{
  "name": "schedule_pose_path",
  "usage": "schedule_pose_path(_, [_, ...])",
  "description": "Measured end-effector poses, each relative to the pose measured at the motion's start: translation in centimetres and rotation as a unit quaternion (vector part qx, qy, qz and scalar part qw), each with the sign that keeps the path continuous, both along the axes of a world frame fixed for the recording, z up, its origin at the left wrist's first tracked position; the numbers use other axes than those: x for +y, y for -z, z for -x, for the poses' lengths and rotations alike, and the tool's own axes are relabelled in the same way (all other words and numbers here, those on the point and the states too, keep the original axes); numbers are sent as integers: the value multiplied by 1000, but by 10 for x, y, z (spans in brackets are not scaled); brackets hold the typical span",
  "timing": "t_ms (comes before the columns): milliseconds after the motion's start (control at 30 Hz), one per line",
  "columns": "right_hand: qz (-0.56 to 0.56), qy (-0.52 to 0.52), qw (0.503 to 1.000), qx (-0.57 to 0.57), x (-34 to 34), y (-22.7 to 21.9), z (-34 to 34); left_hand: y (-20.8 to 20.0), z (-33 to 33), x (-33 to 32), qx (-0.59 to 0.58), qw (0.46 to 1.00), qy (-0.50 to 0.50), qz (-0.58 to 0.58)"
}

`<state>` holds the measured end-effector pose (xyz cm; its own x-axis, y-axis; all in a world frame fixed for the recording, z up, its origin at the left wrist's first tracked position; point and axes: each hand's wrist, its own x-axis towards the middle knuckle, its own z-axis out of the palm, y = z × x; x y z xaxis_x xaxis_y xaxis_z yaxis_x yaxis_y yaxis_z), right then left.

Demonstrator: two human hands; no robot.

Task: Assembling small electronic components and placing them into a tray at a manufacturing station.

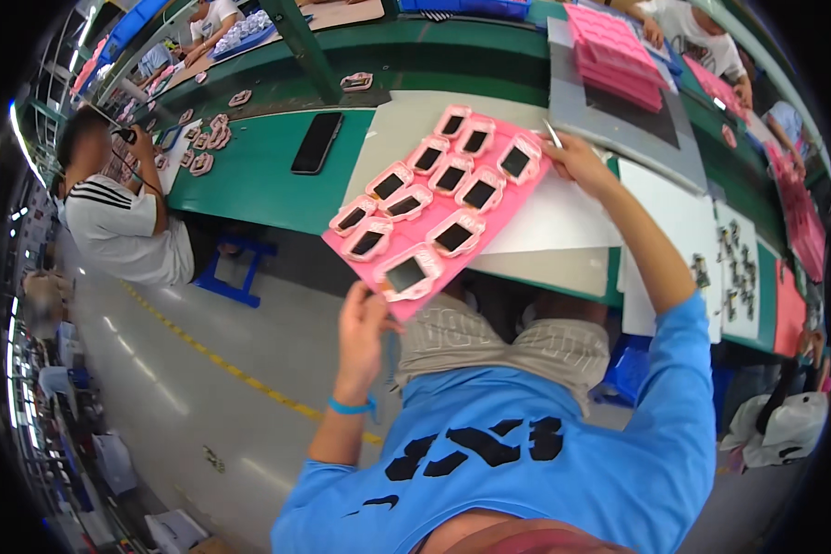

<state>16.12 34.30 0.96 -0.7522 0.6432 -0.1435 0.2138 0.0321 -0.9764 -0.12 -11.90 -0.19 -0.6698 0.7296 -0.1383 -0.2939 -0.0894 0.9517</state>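
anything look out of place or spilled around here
Possibly: a small cluster of bits lies on the grey floor at the view's lower left, as if dropped, though too small to identify. The pink tray between the left hand and right hand is angled, but its framed pieces all appear to rest on it.

Black phone (318,143), blue stool (247,246)
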Motion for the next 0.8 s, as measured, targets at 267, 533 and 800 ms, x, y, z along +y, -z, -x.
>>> schedule_pose_path(267, [-401, 107, 906, -79, 4, 8, 41, 70, 27, -1, -62, 996, 71, -8])
schedule_pose_path(533, [-412, 40, 854, -315, -121, -5, -107, 65, 179, -9, -92, 988, 122, 35])
schedule_pose_path(800, [-491, 82, 815, -298, -120, 30, -127, 56, 90, 21, -236, 913, 327, 57])
